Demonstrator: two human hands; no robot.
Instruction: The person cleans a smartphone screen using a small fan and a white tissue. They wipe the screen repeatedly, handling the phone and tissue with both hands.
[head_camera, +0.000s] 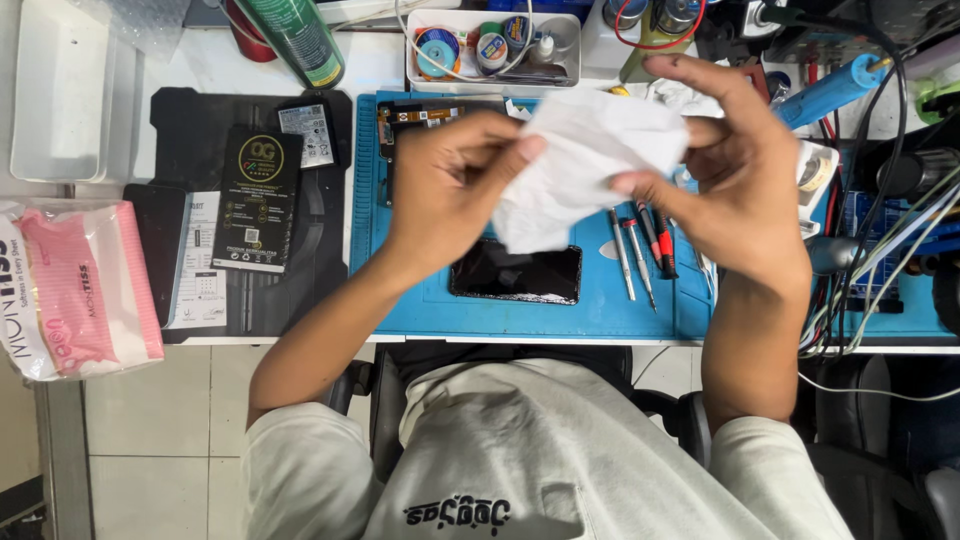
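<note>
Soft crumpled white tissue (585, 165), glossy black glass phone (516, 272), matt blue rubbery mat (600, 310), shiny metal screwdrivers (630, 255)

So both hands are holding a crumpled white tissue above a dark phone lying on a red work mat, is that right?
Not quite: the head view shows the work mat is blue, not red. Both the left hand and right hand hold the crumpled white tissue above the dark phone.

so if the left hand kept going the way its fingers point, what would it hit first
The left hand points right, fingers pinching the crumpled white tissue. Past that soft sheet it would most likely meet the right hand gripping the other side, though depth is unclear.
</note>
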